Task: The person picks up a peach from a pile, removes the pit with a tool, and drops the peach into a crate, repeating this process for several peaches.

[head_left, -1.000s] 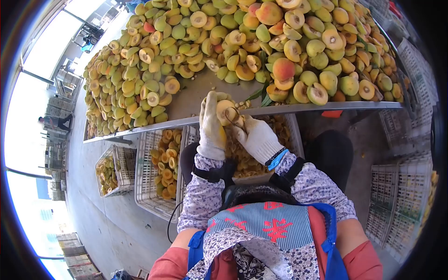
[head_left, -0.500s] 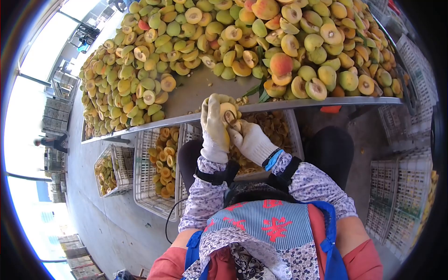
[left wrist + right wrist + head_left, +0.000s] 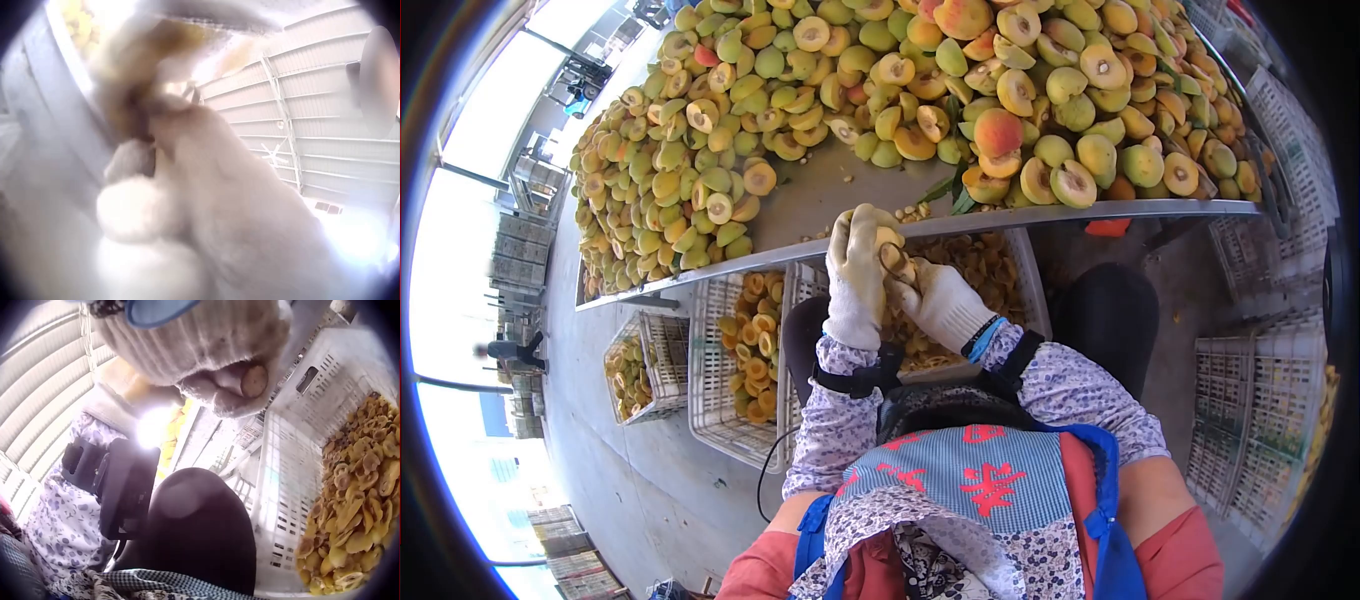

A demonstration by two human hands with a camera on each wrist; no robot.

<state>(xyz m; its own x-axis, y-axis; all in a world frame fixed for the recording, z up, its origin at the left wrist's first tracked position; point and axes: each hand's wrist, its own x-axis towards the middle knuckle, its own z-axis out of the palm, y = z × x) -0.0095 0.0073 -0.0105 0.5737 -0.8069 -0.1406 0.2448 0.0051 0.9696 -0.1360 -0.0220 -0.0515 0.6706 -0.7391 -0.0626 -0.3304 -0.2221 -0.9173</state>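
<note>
My gloved left hand (image 3: 857, 280) grips a yellow peach half (image 3: 887, 238) in front of the table's near edge. In the gloved right hand (image 3: 948, 305) is a pitting tool with a thin curved blade, worked against the cut face of that half. The right wrist view shows the round end of the tool's handle (image 3: 254, 381) poking out of the curled fist. Close up and blurred, the left glove (image 3: 206, 181) fills much of the left wrist view. Fingers hide most of the fruit.
Halved peaches (image 3: 690, 150) lie heaped on the metal table (image 3: 810, 205), with small pits near its edge. Below stand white crates: one (image 3: 275, 506) of thin peach pieces between the knees, another (image 3: 710, 400) of halves to the left. Stacked crates (image 3: 1250, 420) stand on the right.
The peach half has turned in my left fingers, so its cut face shows less. Both hands stay close together while the tool works at the fruit.
</note>
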